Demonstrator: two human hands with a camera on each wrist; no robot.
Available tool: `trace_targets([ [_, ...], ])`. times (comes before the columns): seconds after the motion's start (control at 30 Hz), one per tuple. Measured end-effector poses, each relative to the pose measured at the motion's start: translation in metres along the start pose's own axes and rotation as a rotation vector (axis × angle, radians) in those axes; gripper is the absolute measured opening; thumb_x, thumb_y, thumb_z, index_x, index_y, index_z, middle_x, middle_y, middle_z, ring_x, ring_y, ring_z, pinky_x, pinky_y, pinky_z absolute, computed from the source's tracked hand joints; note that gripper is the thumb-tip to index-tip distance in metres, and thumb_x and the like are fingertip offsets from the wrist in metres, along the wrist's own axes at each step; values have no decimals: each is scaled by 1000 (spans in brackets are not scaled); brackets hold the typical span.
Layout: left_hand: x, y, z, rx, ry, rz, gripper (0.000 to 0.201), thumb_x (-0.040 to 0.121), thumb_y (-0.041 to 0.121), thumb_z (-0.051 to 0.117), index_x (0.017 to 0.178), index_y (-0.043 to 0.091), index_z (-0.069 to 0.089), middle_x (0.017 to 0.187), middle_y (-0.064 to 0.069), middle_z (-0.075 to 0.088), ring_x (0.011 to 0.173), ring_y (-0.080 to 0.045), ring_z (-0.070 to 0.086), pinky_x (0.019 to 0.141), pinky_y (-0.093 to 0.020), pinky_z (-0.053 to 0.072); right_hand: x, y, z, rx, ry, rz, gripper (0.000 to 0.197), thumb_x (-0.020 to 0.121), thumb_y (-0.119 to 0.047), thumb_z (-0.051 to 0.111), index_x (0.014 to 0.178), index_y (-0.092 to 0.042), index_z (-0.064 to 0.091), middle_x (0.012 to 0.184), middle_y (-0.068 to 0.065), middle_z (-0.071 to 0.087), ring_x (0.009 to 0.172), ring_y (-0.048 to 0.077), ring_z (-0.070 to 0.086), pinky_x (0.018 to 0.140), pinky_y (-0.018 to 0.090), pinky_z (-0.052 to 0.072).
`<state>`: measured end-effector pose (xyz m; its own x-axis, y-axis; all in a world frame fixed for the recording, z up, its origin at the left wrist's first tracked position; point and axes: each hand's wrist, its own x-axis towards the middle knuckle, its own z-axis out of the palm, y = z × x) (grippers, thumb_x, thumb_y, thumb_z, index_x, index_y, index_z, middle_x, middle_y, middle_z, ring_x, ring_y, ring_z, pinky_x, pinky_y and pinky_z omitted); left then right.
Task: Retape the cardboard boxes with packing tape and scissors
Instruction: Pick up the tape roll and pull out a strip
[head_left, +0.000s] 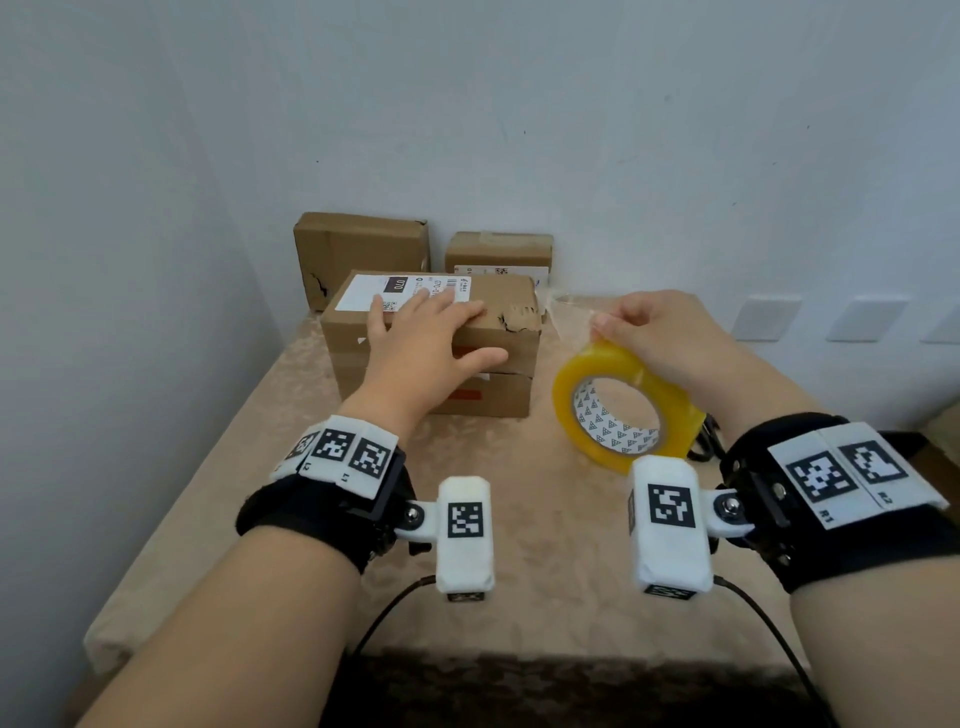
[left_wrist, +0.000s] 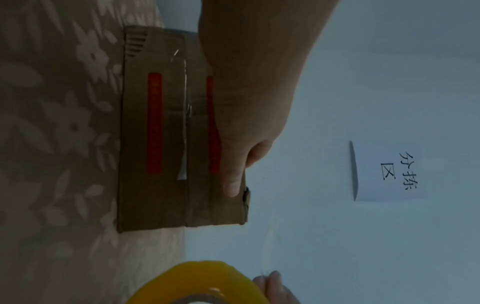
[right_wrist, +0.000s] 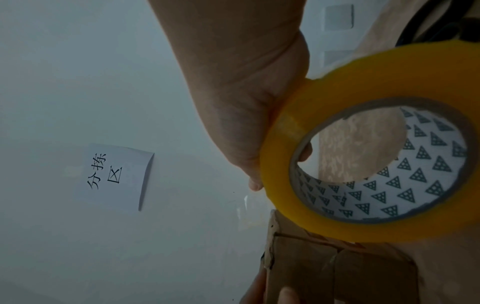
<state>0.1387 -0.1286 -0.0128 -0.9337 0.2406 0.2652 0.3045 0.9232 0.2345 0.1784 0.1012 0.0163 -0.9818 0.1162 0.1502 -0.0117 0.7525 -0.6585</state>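
Observation:
A brown cardboard box (head_left: 498, 402) with a white shipping label and a torn top right edge stands mid-table. My left hand (head_left: 434, 340) lies flat on its top, fingers straight, thumb down the front face (left_wrist: 231, 185). My right hand (head_left: 657, 330) grips the yellow tape roll (head_left: 623, 405) just right of the box, thumb inside the core (right_wrist: 305, 153). A clear strip of tape (head_left: 569, 306) runs from the roll to the box's top right corner. The roll (right_wrist: 363, 164) hangs above the table. No scissors are plainly in view.
Two more cardboard boxes stand against the back wall, one (head_left: 361, 252) at the left and a smaller one (head_left: 498, 254) to its right. A black object (head_left: 704, 441) lies behind the roll. A paper sign (left_wrist: 384, 174) hangs on the wall. The cloth-covered table (head_left: 545, 545) ends near me.

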Motion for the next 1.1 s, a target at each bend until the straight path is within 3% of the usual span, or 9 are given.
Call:
trace_targets([
  [0.1,-2,-9,-1,-95,62,60,43,91,54,48,132,41,49,149,14,37,142,-8,22,114,-45,-9,-2,-3,-1,68,-51,-17,29,92,-46,55,81,-23,70,82,1,67,80,16,59,75,31,48],
  [0.23,-5,-16,-6,-295,178,56,37,100,45,30,113,37,64,130,17,55,129,-6,42,113,-42,1,-7,-3,-5,91,-172,-85,35,79,-67,53,85,-37,69,78,-4,72,74,18,68,82,46,55],
  [0.3,-4,-21,-7,-222,249,-53,34,100,46,32,110,34,62,119,14,58,119,-12,48,108,-41,13,-7,-7,-2,288,-237,-56,26,91,-49,57,85,-28,71,81,1,73,59,16,67,69,38,56],
  [0.5,-8,-31,-9,-155,132,-486,61,83,71,42,137,43,41,157,-12,8,144,-33,3,112,-56,6,-4,-18,16,621,-257,22,20,96,-27,55,82,-18,66,97,9,70,59,19,58,48,26,51],
  [0.6,-11,-29,-14,-468,98,-526,70,83,66,51,145,39,32,156,-10,-5,142,-33,13,114,-42,16,-2,-20,23,645,-275,26,21,97,-24,53,82,-14,64,113,7,69,60,17,57,46,25,50],
  [0.7,-14,-32,-15,-583,172,-480,63,86,57,56,142,32,42,150,-6,10,131,-23,34,108,-28,27,-2,-20,22,673,-270,42,21,98,-21,51,84,-13,63,114,6,69,56,10,58,43,22,48],
  [0.83,-23,-43,-22,-646,172,-473,51,86,59,52,132,35,52,137,-2,24,123,-22,43,108,-34,33,-10,-22,4,719,-342,52,17,97,-21,52,89,-11,65,109,9,71,57,13,57,40,20,45],
  [0.97,-32,-33,-31,-271,105,-448,41,94,51,43,132,40,50,148,-5,24,138,-27,22,114,-49,12,-23,-22,-8,564,-456,6,22,96,-19,53,81,-12,67,90,4,73,52,8,56,39,20,44],
  [1.1,-36,-1,-36,-286,188,23,32,98,26,47,128,29,56,145,2,41,134,-20,34,114,-50,21,-28,-21,-14,432,-407,16,23,95,-21,56,76,-12,65,56,-4,63,48,11,53,40,21,46],
])
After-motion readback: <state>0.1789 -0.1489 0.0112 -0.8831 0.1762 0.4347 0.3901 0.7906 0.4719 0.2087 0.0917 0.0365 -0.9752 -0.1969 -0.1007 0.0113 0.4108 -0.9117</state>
